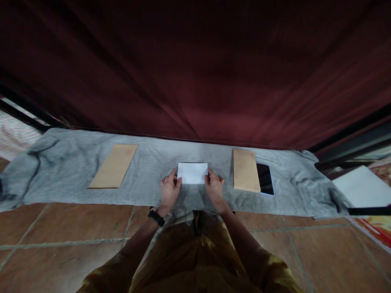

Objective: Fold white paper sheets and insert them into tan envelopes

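Note:
A white sheet of folded-looking paper [192,173] lies wider than tall at the middle of the grey cloth. My left hand [170,189] grips its left edge, thumb on the near side and fingers at the far side. On the right edge, my right hand [214,185] pinches the paper in the same way. To the left a flat brown envelope [114,166] rests at a slant. Brown envelopes [245,170], apparently stacked, lie to the right. They partly cover a dark-screened phone or tablet [265,179].
The grey cloth [152,156] covers a long narrow surface. A dark red curtain [195,81] hangs right behind it. White paper [363,187] sits at the far right near dark metal bars [354,136]. Tiled floor [79,221] shows in front.

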`<control>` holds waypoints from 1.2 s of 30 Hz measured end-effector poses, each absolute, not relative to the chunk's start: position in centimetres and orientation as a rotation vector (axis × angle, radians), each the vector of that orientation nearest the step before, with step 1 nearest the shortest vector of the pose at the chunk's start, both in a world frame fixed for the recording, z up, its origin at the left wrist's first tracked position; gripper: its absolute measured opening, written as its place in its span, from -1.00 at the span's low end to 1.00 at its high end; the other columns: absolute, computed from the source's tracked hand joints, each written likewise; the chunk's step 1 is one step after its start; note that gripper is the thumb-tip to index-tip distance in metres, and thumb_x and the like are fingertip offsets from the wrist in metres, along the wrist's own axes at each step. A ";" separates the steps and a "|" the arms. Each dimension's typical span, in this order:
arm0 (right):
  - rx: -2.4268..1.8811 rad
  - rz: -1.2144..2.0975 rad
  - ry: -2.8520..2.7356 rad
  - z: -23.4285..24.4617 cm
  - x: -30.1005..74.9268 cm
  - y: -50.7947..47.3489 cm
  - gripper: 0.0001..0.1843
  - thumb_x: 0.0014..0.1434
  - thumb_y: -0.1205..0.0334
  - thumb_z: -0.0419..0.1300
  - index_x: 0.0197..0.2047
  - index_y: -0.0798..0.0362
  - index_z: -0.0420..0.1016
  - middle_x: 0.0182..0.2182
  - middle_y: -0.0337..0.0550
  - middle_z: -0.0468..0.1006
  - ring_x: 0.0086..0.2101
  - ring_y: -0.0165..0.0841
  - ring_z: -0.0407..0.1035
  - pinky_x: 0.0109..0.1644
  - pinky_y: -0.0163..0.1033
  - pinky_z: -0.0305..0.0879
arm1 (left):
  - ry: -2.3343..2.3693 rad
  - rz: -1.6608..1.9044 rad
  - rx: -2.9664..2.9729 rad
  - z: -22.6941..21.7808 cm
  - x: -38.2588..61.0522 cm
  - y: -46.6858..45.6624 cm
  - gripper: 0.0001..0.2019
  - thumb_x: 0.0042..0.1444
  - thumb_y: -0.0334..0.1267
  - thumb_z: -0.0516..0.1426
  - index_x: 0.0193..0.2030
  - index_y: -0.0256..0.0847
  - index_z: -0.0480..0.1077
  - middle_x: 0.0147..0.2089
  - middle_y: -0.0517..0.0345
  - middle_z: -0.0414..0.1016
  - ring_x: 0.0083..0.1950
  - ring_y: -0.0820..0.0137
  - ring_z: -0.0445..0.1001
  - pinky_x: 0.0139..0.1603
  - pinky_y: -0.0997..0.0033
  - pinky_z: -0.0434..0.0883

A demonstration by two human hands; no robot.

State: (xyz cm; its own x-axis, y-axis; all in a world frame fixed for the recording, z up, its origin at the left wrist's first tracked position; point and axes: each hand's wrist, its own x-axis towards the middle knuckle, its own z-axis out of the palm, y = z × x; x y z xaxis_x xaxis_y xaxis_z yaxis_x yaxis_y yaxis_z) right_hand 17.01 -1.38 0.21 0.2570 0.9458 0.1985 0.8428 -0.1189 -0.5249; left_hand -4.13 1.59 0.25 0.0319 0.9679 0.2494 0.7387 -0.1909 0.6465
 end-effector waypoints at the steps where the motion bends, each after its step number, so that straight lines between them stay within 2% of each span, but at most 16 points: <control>1: -1.999 0.236 -1.626 0.2 16.9 -1.4 -0.61 0.42 0.27 0.01 0.25 0.07 0.39 0.05 0.02 0.62 -0.01 -0.21 0.47 0.10 -0.13 0.11 | 1.759 0.915 1.997 0.3 -4.0 1.5 -0.51 0.29 -0.15 0.09 0.33 -0.24 0.32 -0.21 0.06 0.58 -0.07 0.15 0.52 0.21 0.01 0.30; 7: -2.030 0.190 -1.661 0.1 16.7 -1.3 -0.62 0.44 0.30 -0.02 0.25 0.13 0.37 0.03 0.07 0.62 -0.01 -0.18 0.46 0.13 -0.10 0.07 | 1.872 0.822 2.015 0.4 -3.8 1.5 -0.59 0.29 -0.17 0.11 0.25 -0.18 0.41 -0.19 0.03 0.59 -0.02 0.10 0.47 0.17 0.02 0.28; 14: -2.057 0.133 -1.707 0.0 16.6 -1.2 -0.61 0.44 0.30 -0.02 0.27 0.14 0.34 -0.01 0.08 0.62 -0.04 -0.17 0.46 0.10 -0.10 0.08 | 1.920 0.751 2.076 0.2 -3.7 1.7 -0.61 0.32 -0.18 0.09 0.24 -0.16 0.42 -0.18 0.02 0.60 -0.01 0.08 0.47 0.15 0.05 0.28; 23: -2.112 0.026 -1.771 0.2 16.2 -1.1 -0.62 0.42 0.31 0.01 0.25 0.17 0.36 -0.10 0.08 0.63 -0.12 -0.15 0.46 0.05 -0.08 0.10 | 1.976 0.636 2.173 0.3 -3.4 1.6 -0.63 0.35 -0.16 0.04 0.21 -0.16 0.44 -0.06 -0.06 0.61 0.07 0.03 0.46 0.14 0.02 0.28; 36: -2.178 0.028 -1.863 0.6 15.9 -0.9 -0.58 0.42 0.29 -0.04 0.26 0.19 0.37 -0.07 0.19 0.58 -0.08 -0.06 0.41 0.06 0.03 0.14 | 1.988 0.624 2.270 0.7 -2.9 1.1 -0.65 0.39 -0.16 -0.02 0.16 -0.15 0.47 0.00 -0.09 0.59 0.08 0.01 0.42 0.18 -0.07 0.26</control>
State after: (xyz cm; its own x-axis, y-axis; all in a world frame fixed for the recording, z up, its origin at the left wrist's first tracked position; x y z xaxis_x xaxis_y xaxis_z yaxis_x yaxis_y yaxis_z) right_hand 15.92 -0.91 0.61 0.1706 0.9719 0.1624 0.9666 -0.1331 -0.2190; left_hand -2.90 1.10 0.74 0.0864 0.9619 0.2593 0.9374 -0.1666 0.3059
